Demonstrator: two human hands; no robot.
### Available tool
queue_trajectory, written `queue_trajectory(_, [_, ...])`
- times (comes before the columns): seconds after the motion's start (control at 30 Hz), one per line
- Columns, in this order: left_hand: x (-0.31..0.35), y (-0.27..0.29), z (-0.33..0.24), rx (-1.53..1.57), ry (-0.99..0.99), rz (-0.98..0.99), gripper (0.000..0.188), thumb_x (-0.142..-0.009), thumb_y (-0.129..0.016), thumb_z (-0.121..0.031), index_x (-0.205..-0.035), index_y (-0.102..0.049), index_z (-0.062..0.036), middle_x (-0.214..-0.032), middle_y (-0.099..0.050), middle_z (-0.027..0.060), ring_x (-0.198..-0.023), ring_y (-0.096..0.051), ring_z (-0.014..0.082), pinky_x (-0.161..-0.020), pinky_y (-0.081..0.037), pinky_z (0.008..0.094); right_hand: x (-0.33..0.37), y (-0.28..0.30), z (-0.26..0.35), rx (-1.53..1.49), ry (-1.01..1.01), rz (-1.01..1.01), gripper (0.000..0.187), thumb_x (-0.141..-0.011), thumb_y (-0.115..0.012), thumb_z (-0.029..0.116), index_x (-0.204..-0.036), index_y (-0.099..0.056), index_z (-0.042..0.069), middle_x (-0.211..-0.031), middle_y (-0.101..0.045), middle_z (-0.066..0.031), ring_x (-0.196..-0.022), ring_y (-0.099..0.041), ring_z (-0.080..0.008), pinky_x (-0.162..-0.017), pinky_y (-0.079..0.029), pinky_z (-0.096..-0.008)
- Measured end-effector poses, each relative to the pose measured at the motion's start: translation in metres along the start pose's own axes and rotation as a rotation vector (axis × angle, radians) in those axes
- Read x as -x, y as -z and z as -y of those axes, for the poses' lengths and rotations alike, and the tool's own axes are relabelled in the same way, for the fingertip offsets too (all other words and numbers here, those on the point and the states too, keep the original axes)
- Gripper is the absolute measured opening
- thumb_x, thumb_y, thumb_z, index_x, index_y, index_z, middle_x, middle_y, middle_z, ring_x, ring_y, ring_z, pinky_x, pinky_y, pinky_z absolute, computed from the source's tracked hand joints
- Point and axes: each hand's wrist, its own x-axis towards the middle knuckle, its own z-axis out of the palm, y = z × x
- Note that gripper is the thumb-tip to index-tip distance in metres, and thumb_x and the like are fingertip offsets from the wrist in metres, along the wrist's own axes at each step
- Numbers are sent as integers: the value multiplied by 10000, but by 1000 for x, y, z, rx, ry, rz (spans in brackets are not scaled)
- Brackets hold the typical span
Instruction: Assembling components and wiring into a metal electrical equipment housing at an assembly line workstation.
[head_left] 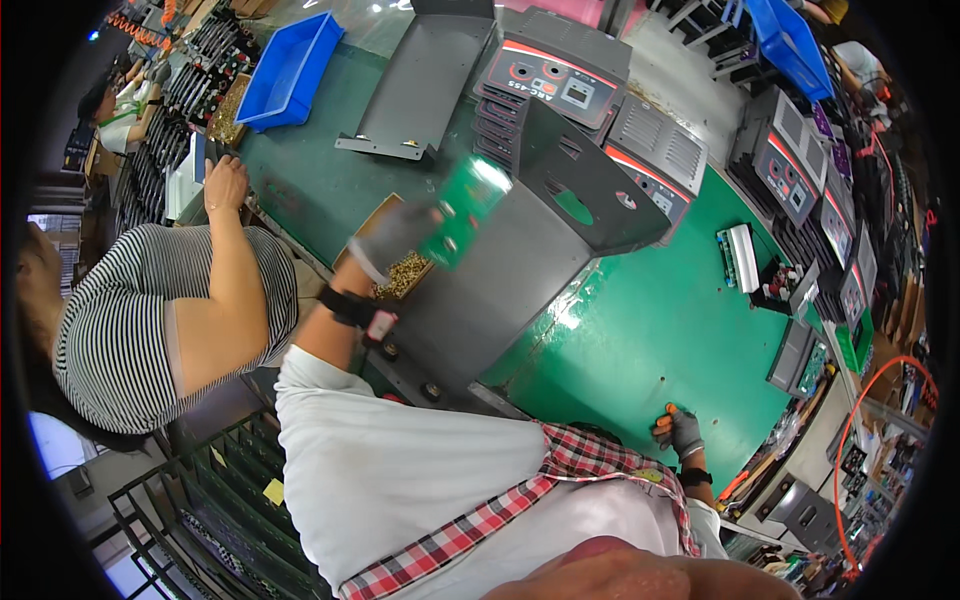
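Left hand pinches a green circuit board at one edge, blurred. Right hand curls over green tabletop; can't tell whether it grips anything.

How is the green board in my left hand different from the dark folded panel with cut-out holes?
The board is green, while the folded panel is dark grey. The board is far smaller than the panel. Your left hand holds the board, whereas the panel rests on the table. The board looks flat; the panel has an upright end. Both look thin.
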Motion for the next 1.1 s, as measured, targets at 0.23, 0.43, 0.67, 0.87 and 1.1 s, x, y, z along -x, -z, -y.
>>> queue_trajectory(0.23, [-8, -106, 38, -595, 266, 202, 231, -791, -527, -125, -999, -550, -26, -789, -570, 142, -669, -556, 246, -638, -442, 324, 2, -2, -3, 32, 101, -19, 397, -838, -505, 385, -677, -571, 28, -548, -587, -149, -331, -491, -215, -290, -397, -300])
queue_trajectory(0.43, [-5, -117, 13, -1066, 115, -49, 219, -759, -545, -189, -919, -540, -40, -822, -578, 157, -736, -574, 342, -669, -465, 411, 1, 0, -6, 28, 143, 18, 378, -853, -473, 364, -736, -584, 22, -571, -601, -142, -352, -516, -215, -288, -406, -295])
queue_trajectory(0.67, [-51, -68, -7, -1243, 259, -447, 424, -732, -626, -300, -1031, -459, -51, -1072, -503, 155, -1028, -500, 322, -843, -425, 417, -1, 3, -4, 40, 77, 39, 365, -857, -463, 342, -735, -573, 16, -572, -596, -159, -352, -517, -227, -290, -412, -304])
queue_trajectory(0.87, [-77, -62, 14, -1223, 404, -408, 532, -701, -663, -370, -1063, -446, -46, -1076, -502, 149, -1049, -491, 306, -863, -420, 405, -3, 3, -5, 26, 92, 24, 379, -852, -467, 349, -692, -567, 20, -555, -589, -155, -336, -500, -224, -289, -395, -313])
queue_trajectory(1.1, [-56, -67, -5, -1120, 232, -506, 515, -700, -646, -343, -1077, -456, -48, -1076, -498, 155, -1049, -482, 318, -845, -428, 418, -4, 4, -7, 26, 89, 10, 357, -860, -449, 325, -753, -566, 5, -581, -597, -166, -364, -529, -236, -290, -412, -318])
